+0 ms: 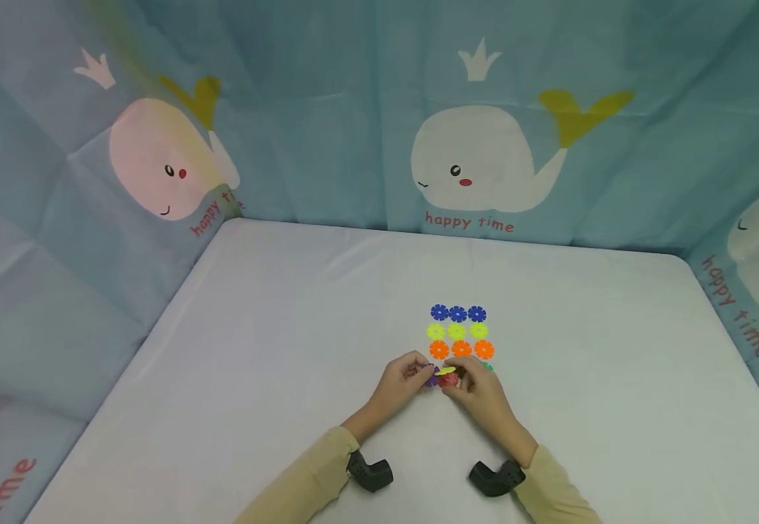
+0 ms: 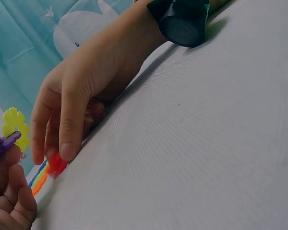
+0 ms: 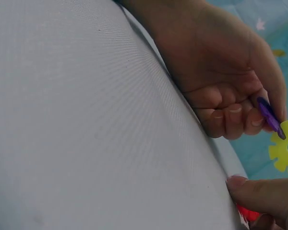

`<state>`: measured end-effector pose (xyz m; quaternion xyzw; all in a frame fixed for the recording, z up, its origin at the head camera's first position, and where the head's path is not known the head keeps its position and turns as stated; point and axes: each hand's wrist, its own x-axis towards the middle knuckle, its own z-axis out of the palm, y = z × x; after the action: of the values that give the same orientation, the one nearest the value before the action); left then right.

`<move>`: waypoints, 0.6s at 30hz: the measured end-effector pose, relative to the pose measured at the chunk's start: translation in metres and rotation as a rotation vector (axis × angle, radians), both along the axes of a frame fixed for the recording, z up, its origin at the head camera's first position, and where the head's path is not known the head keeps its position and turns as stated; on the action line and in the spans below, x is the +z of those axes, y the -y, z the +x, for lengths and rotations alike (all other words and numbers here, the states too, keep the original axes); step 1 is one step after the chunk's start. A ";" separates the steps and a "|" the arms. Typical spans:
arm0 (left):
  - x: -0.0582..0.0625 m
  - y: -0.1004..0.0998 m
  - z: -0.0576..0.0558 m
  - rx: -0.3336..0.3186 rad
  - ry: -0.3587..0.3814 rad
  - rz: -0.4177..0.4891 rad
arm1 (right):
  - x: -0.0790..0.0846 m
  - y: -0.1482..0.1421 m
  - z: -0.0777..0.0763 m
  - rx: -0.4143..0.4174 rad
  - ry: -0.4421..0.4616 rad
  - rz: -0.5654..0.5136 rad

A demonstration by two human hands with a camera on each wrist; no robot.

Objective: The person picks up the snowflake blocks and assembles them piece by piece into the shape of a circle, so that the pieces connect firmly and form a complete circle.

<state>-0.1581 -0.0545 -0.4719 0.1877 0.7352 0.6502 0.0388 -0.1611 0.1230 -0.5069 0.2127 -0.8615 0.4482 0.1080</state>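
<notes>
My left hand [image 1: 404, 381] pinches a purple flower-shaped disc [image 3: 270, 117] between thumb and forefinger. A yellow notched disc [image 3: 282, 152] is at the purple disc's edge, the two standing at an angle to each other. Close beside it, my right hand [image 1: 482, 387] has its thumb and fingers around a red flower disc [image 2: 56, 165], low over the table. The red disc is partly hidden by the fingers in every view. In the head view the yellow disc overlaps the gap between both hands.
Beyond the hands lie rows of flower discs: blue [image 1: 458, 314], yellow [image 1: 456, 331] and orange [image 1: 439, 350], three in each. A green disc [image 1: 487, 367] peeks out behind the right hand. The white tabletop [image 1: 274, 327] meets a whale-print curtain [image 1: 327, 145] at its back and sides.
</notes>
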 end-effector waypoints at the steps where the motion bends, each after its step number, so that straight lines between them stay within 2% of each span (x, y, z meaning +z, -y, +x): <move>1: 0.000 0.000 0.000 0.001 0.003 0.004 | 0.000 0.000 0.000 0.003 0.000 -0.006; 4: 0.001 0.000 0.000 0.013 0.014 0.008 | -0.001 -0.001 -0.001 0.009 0.012 -0.022; 6: 0.001 0.001 0.000 0.019 0.016 0.003 | -0.003 -0.001 -0.001 0.010 0.030 -0.070; 8: 0.001 0.002 0.000 0.025 0.016 0.000 | -0.003 -0.002 -0.002 0.004 0.082 -0.176; 13: 0.000 0.000 0.000 0.026 0.022 0.001 | -0.001 -0.005 -0.003 0.016 0.223 -0.531; 16: -0.001 -0.001 -0.001 0.018 0.020 0.004 | 0.001 -0.008 -0.003 0.031 0.236 -0.649; 18: -0.001 -0.002 -0.002 0.013 0.013 0.000 | 0.001 -0.009 -0.003 0.042 0.230 -0.676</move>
<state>-0.1597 -0.0524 -0.4729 0.1788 0.7362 0.6515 0.0395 -0.1642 0.1323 -0.5055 0.1306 -0.6666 0.7310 0.0655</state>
